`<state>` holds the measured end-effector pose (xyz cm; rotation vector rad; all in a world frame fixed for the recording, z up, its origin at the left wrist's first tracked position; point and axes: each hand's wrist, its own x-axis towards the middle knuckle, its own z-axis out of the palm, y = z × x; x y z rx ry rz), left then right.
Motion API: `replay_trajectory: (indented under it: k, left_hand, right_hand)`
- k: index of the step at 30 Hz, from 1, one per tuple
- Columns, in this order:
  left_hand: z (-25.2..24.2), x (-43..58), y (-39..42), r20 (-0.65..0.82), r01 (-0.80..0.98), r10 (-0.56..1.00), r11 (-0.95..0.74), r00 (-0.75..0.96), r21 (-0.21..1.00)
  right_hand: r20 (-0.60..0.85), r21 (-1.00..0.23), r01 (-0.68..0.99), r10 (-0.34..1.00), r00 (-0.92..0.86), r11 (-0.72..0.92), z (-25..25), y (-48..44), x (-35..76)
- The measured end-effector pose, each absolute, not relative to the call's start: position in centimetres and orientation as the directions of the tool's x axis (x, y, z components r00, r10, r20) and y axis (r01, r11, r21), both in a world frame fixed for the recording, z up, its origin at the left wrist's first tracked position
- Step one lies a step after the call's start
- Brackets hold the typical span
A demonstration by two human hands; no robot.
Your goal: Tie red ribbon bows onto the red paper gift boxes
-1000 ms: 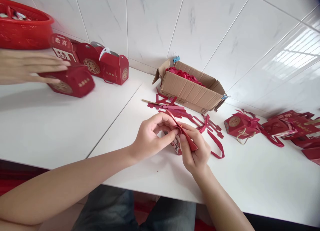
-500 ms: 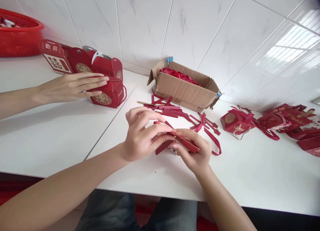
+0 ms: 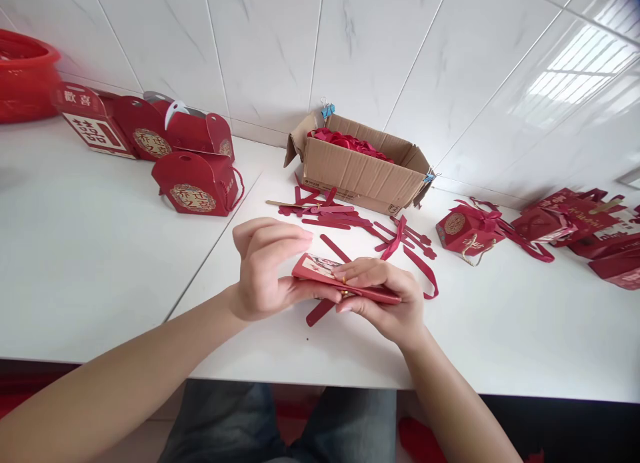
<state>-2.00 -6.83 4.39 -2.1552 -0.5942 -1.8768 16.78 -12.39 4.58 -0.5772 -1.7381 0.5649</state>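
A flat red paper box blank [image 3: 320,271] with a red strip hanging under it lies between my two hands, just above the white table [image 3: 100,263]. My left hand [image 3: 265,266] grips its left end, thumb underneath and fingers curled above it. My right hand [image 3: 383,299] pinches its right half, fingers laid across the top. Loose red paper strips [image 3: 345,219] lie on the table just beyond my hands.
An open cardboard box [image 3: 357,173] of red ribbon stands against the tiled wall. Finished red gift boxes [image 3: 195,183] stand at the back left beside a red basket [image 3: 23,76]. More red boxes [image 3: 465,229] and flat blanks [image 3: 595,233] lie at the right.
The other person's hand set a red box beside the others at the back left and has left the view. I have flattened the red blank and turned it level between my hands.
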Motion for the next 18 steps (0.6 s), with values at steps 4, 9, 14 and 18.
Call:
replay_trajectory:
  k: [4,9,14,18]
  left_hand:
    - [4.0,-1.8,-6.9,0.95,0.333,0.295,-0.91,0.104,0.246]
    - [3.5,-1.6,-6.7,0.917,0.218,0.366,-0.919,0.162,0.328]
    - [3.5,-1.1,-7.7,0.923,0.37,0.375,-0.872,0.089,0.319]
    - [3.4,-0.7,-8.5,0.823,0.437,0.462,-0.848,0.33,0.301]
  right_hand:
    - [0.777,-0.582,0.059,0.576,-0.255,0.811,4.8,-12.4,16.9]
    - [0.852,-0.462,0.14,0.482,-0.204,0.876,5.0,-12.5,17.1]
    - [0.834,-0.54,0.286,0.55,0.054,0.791,4.7,-12.6,17.3]
    - [0.792,-0.61,0.359,0.561,0.242,0.706,4.5,-12.4,17.4]
